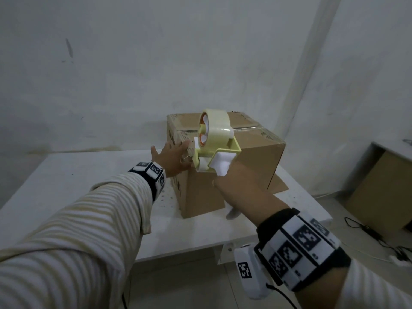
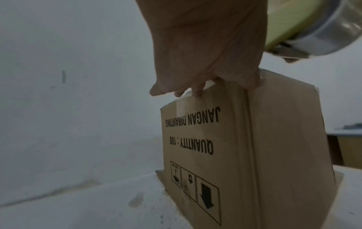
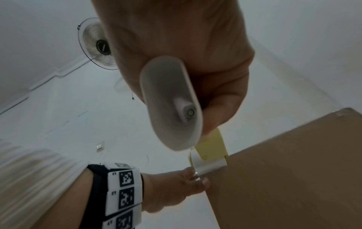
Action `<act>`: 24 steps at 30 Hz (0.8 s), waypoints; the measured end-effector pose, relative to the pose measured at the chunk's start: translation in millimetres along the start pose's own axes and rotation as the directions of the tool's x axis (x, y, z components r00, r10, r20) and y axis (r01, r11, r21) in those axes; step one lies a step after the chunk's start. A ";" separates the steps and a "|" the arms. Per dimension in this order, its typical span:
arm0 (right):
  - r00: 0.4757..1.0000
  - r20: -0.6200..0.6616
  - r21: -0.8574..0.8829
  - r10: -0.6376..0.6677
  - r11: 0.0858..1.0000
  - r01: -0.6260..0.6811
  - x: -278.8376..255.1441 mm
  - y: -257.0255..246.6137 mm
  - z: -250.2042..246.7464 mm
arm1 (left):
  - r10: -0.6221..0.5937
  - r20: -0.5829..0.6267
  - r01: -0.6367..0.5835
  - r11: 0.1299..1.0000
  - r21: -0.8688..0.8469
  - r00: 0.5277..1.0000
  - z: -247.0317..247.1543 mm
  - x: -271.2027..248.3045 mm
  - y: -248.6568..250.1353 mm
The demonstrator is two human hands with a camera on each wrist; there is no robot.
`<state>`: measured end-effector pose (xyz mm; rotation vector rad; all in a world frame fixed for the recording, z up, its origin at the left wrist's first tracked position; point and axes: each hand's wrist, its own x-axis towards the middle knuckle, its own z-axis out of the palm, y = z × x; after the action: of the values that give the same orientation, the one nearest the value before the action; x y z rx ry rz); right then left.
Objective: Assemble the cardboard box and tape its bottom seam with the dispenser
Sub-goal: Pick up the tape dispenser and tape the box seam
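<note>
A brown cardboard box (image 1: 252, 157) stands on the white table (image 1: 89, 186) with its print upside down, and clear tape runs along its top seam. My right hand (image 1: 234, 177) grips the white handle (image 3: 170, 105) of a yellow tape dispenser (image 1: 214, 139), which sits at the box's near left top edge. Its roller end (image 3: 207, 164) touches that edge. My left hand (image 1: 174, 159) lies flat against the box's left side, fingers (image 2: 197, 91) straight and reaching the top edge right beside the dispenser. The tape roll (image 2: 305, 27) looms above the left hand.
A lower flap (image 1: 278, 186) sticks out on the table at the box's right. A wall stands close behind the table. On the floor at the right are another brown box (image 1: 379, 190) and black cables (image 1: 367, 235). A wall fan (image 3: 96, 45) hangs up high.
</note>
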<state>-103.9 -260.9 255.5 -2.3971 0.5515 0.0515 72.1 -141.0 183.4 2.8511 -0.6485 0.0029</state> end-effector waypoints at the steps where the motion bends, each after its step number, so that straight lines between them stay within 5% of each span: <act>1: 0.997 -0.058 0.018 -0.055 0.998 0.056 -1.6 -1.1 1.0 | -0.006 0.001 0.006 0.998 -0.062 1.000 2.9 -1.4 -1.1; 5: 0.958 -0.135 0.027 -0.251 0.966 0.257 3.8 -15.6 12.5 | -0.067 0.006 0.066 0.965 -0.254 0.998 8.4 -4.3 -13.5; 11: 0.927 -0.019 0.108 -0.374 0.921 0.374 30.9 -51.7 60.7 | -0.132 0.094 0.161 0.879 -0.450 0.987 14.8 -10.9 -74.3; 19: 0.918 0.186 0.123 -0.350 0.935 0.331 105.2 -110.5 176.9 | -0.391 0.266 0.468 0.801 -0.373 0.881 47.8 -16.8 -205.6; 24: 0.909 0.247 0.099 -0.335 0.942 0.320 163.0 -149.0 253.5 | -0.455 0.331 0.551 0.774 -0.312 0.827 61.2 -3.1 -281.1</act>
<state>130.8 -61.9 120.1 -2.3464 0.0230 0.1990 186.7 94.6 64.4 2.5411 0.1121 -0.5071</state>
